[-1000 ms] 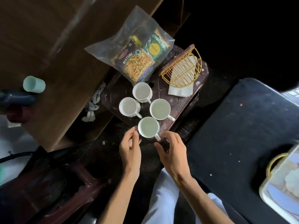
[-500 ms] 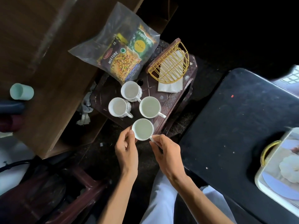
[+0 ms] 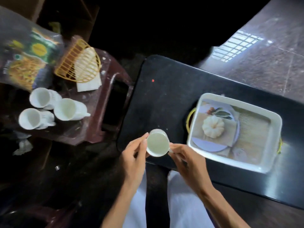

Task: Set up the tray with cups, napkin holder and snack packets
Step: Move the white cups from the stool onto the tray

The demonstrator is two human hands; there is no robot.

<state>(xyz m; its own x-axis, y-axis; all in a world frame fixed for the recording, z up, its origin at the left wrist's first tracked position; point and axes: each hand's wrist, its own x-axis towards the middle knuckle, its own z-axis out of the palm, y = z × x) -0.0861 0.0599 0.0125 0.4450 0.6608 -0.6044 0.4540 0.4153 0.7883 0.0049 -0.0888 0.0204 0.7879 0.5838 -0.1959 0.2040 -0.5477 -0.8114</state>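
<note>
Tray (image 3: 233, 163), white with a printed base and yellow handles, sits on the black desk (image 3: 164, 96), just right of both hands. Left hand (image 3: 134, 159) and right hand (image 3: 189, 160) clamp one white cup (image 3: 157, 143) between them, above the desk's near edge. A loose pinch could drop it. Three cups (image 3: 65, 109), napkin holder (image 3: 79, 63) and snack packets (image 3: 28, 60) wait on the maroon stool (image 3: 108, 89); the room is dim.

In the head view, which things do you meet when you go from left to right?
snack packet → three cups on the stool → napkin holder → left hand → held cup → right hand → tray
</note>
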